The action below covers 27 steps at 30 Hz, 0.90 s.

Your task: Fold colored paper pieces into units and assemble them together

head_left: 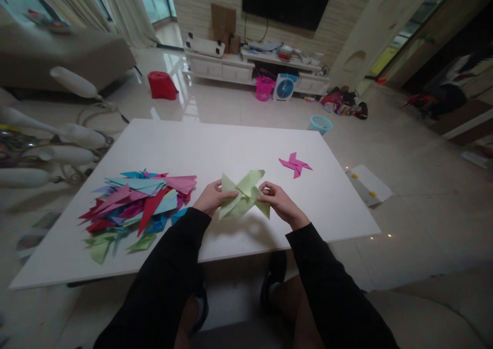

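Both hands hold a light green paper pinwheel [244,196] just above the front part of the white table. My left hand [211,197] pinches its left side between thumb and fingers. On the other side, my right hand [283,203] grips a right-hand flap, fingers curled. The pinwheel's folded points spread outward and its flaps overlap in the middle. A smaller pink paper pinwheel [295,164] lies flat on the table, beyond my right hand. To the left of my left hand is a pile of folded paper pieces [142,200] in red, pink, blue and green.
The white table [231,143] spans the space before me, its front edge close to my legs. Past it on the floor stand a light blue basket [320,124], a red stool [162,85] and a pink bin [264,89]. A white board [368,184] lies right of the table.
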Motion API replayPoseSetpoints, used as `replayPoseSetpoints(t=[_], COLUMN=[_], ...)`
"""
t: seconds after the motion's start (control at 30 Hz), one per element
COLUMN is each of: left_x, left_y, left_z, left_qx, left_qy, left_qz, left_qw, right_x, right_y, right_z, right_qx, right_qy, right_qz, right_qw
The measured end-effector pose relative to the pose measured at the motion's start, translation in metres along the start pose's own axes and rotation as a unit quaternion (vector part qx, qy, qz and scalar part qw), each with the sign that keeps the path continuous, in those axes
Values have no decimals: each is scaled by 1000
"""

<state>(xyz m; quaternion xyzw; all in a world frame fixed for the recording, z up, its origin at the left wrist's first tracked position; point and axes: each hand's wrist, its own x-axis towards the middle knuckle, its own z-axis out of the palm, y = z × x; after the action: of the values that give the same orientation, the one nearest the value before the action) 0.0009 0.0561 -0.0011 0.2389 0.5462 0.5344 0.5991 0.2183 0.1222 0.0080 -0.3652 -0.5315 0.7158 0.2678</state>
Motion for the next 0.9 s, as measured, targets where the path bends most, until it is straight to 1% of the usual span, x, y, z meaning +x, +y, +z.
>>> replayPoseSetpoints(t=[0.1, 0.23, 0.3, 0.4, 0.43, 0.47, 0.5, 0.57, 0.6, 0.63, 0.67, 0.7, 0.77, 0.83, 0.9], left_x=[6, 10, 10, 7, 6, 4, 1, -5, -9, -12, -15, -17, -17, -12, -7], left_y=[-2, -6, -8, -8, -8, -9, -9, -11, -13, -15, -17, -20, -26, -31, -35], left_z=[1, 7, 11, 17, 19, 21, 24, 30, 34, 37, 41, 45, 51, 54, 54], left_qx=[10, 17, 22, 43, 52, 67, 91, 156, 189, 214, 225, 221, 181, 128, 93], left_qy=[-26, -47, -49, -45, -23, 18, 72, 175, 203, 210, 201, 185, 145, 106, 79], left_qz=[2, 18, 22, 20, 39, 76, 125, 230, 265, 283, 286, 278, 237, 186, 155], left_qw=[1000, 999, 998, 998, 998, 995, 985, 944, 923, 911, 910, 916, 943, 968, 980], right_x=[4, 7, 7, 5, 5, 5, 5, 6, 7, 7, 8, 8, 9, 9, 9], right_y=[-1, 1, 4, 8, 9, 11, 12, 15, 17, 17, 18, 18, 18, 16, 14], right_z=[-5, -3, -1, -1, -1, -2, -3, -4, -4, -3, -3, -2, 0, 3, 5], right_qx=[-2, 25, 37, 34, 28, 20, 11, 0, -3, -6, -9, -13, -20, -17, -9], right_qy=[-23, -32, -25, 3, 20, 39, 60, 103, 123, 141, 155, 167, 174, 163, 143], right_qz=[23, 61, 67, 52, 49, 46, 43, 26, 12, -2, -12, -18, -20, -26, -37], right_qw=[999, 997, 997, 998, 998, 998, 997, 994, 992, 990, 988, 986, 984, 986, 989])
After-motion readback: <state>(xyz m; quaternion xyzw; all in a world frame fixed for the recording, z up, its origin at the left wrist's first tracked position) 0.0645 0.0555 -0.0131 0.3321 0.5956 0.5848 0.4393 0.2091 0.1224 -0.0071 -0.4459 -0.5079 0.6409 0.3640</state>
